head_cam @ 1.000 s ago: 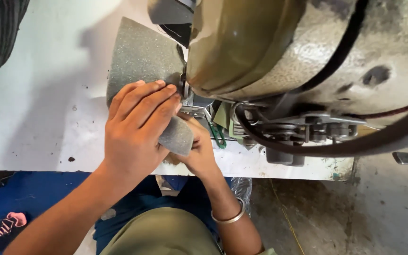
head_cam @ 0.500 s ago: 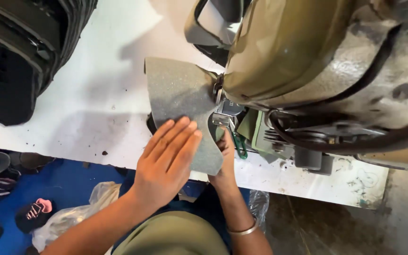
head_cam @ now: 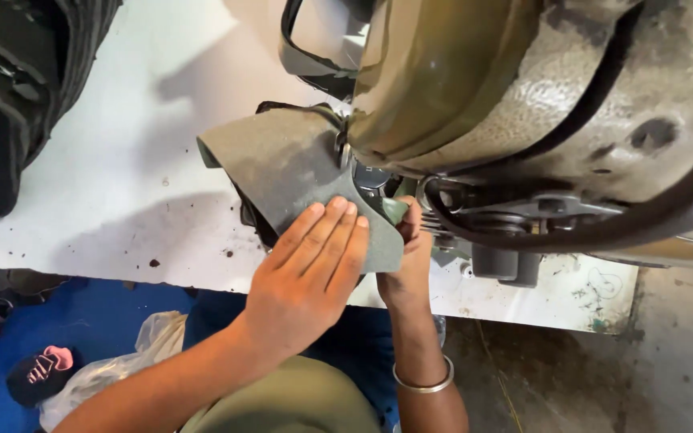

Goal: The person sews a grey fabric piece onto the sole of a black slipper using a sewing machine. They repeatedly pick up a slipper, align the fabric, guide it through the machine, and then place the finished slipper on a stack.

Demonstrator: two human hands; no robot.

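A grey piece of stiff fabric point(head_cam: 282, 164) lies on the white table point(head_cam: 122, 184) and runs under the olive-green sewing machine point(head_cam: 523, 104). My left hand point(head_cam: 306, 277) rests flat on the near end of the fabric, fingers together and pointing toward the machine. My right hand point(head_cam: 404, 256), a silver bangle point(head_cam: 423, 381) on its wrist, pinches the fabric's edge right below the machine's needle area. The needle itself is hidden by the machine head.
A black bag or padded item point(head_cam: 18, 88) sits at the table's far left. A dark belt point(head_cam: 603, 216) loops around the machine's side. Below the table edge lie blue cloth point(head_cam: 106, 321), a plastic bag point(head_cam: 122, 365) and footwear point(head_cam: 38, 373).
The view has shifted, showing more of the table's left side. The fabric has turned and slid further under the machine, and my left hand has moved down it toward the table edge.
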